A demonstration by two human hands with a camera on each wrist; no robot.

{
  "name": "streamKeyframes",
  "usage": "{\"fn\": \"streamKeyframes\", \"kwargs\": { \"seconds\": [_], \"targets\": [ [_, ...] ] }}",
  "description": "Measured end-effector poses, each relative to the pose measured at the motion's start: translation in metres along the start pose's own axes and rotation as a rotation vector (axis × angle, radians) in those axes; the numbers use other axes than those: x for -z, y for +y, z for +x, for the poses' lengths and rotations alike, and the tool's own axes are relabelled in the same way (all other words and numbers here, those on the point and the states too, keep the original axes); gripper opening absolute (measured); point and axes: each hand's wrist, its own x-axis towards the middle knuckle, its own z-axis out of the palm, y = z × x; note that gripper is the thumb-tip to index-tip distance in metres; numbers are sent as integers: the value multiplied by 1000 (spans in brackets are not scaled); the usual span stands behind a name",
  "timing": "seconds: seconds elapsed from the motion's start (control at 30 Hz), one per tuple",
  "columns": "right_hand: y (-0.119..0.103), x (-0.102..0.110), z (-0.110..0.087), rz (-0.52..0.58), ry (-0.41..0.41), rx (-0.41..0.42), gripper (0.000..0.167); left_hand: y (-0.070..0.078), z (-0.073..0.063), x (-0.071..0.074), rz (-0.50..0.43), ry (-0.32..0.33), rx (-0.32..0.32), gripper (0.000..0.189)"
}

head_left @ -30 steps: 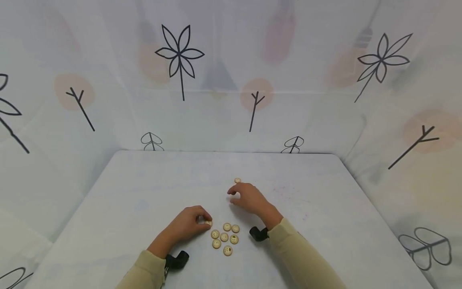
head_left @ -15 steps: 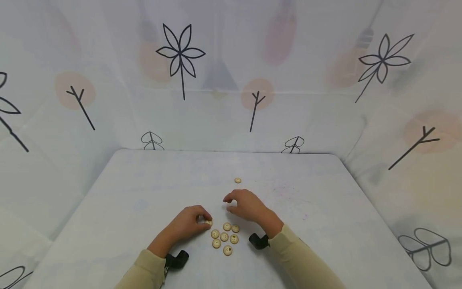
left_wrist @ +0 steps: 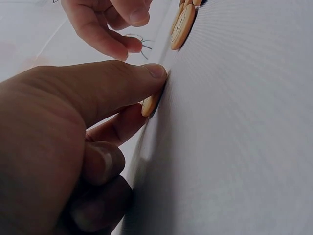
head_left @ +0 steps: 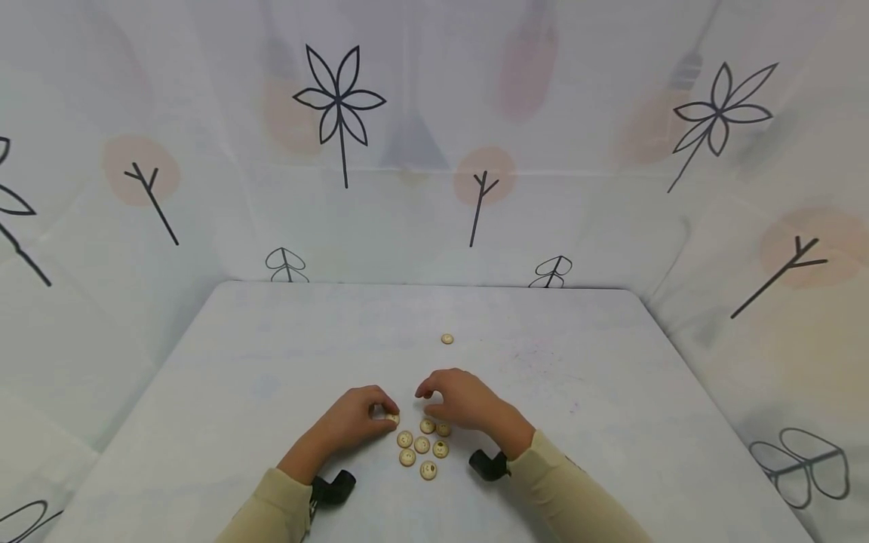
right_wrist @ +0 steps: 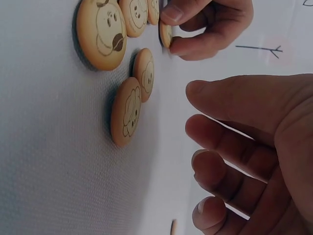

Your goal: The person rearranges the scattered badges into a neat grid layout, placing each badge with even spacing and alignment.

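Between its thumb and index finger, my left hand (head_left: 353,420) pinches a small round wooden disc (left_wrist: 149,105) at the table surface. The disc's edge shows in the left wrist view; the fingers hide most of it. My right hand (head_left: 468,401) hovers just above the far side of a group of similar discs (head_left: 422,445), its loosely curved fingers apart from the thumb and holding nothing. In the right wrist view, a disc with a drawn animal face (right_wrist: 126,111) lies a short way from the right fingertips. A lone disc (head_left: 447,339) lies farther back.
The discs lie on a white table (head_left: 285,339). A white cloth (head_left: 407,226) printed with flowers and twigs hangs behind and at both sides. A black device (head_left: 333,489) sits at the left wrist, another black device (head_left: 489,465) at the right.
My right hand has drawn back from the lone far disc toward the group, uncovering that disc. The left hand has stayed in place, still pinching its disc.
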Motion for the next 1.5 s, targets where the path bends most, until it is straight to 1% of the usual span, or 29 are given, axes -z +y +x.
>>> {"fn": "streamKeyframes", "kwargs": {
  "seconds": [0.37,0.47,0.67,0.87,1.03,1.27,1.5],
  "targets": [
    [-4,-1,-5,27,-71,1,22,1,-1,1,-15,-12,7,13],
    [-4,-2,-6,18,-84,15,22,2,-1,2,-17,-15,8,13],
    [-5,-3,-8,-37,-96,75,20,2,-1,2,-7,-11,1,13],
    [-6,-3,-9,-58,-114,81,19,2,-1,2,-9,-8,-3,12],
    [-5,-5,-9,-79,-119,81,20,2,-1,3,-12,-10,-3,12],
    [-5,-6,-10,-101,-112,104,22,3,-2,3,-14,-2,-7,13],
    [-5,-8,-9,-108,-105,102,20,2,-2,3,-9,-2,-8,13]
  ]
}}
